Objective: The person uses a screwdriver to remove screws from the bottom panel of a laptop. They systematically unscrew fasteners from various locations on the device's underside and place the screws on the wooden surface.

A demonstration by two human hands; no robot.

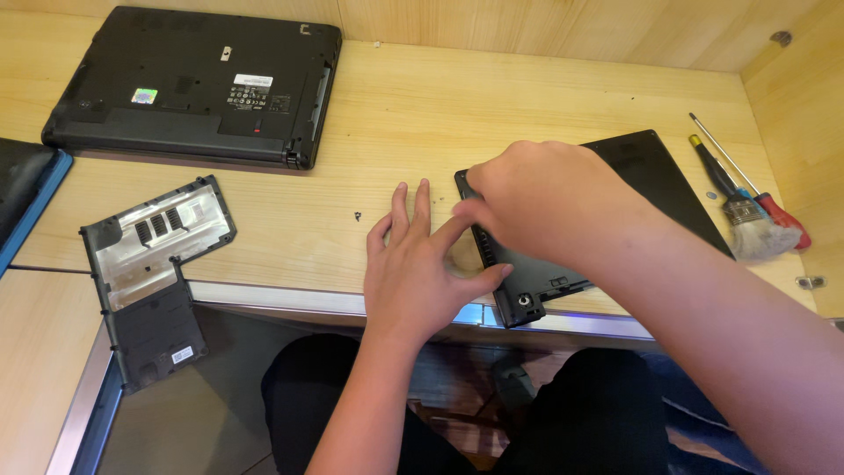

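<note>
The black laptop base [655, 189], looking stiff, flat and fairly light, is lying on the counter [396, 114] under the right hand [536, 198], which is pinching its near-left edge, while the left hand [413, 264] is resting open, fingers spread, just beside it.

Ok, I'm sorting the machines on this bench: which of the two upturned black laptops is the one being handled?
The laptop at the right, by the screwdrivers: both hands rest on its near-left corner. The other laptop, at the far left, lies untouched.
</note>
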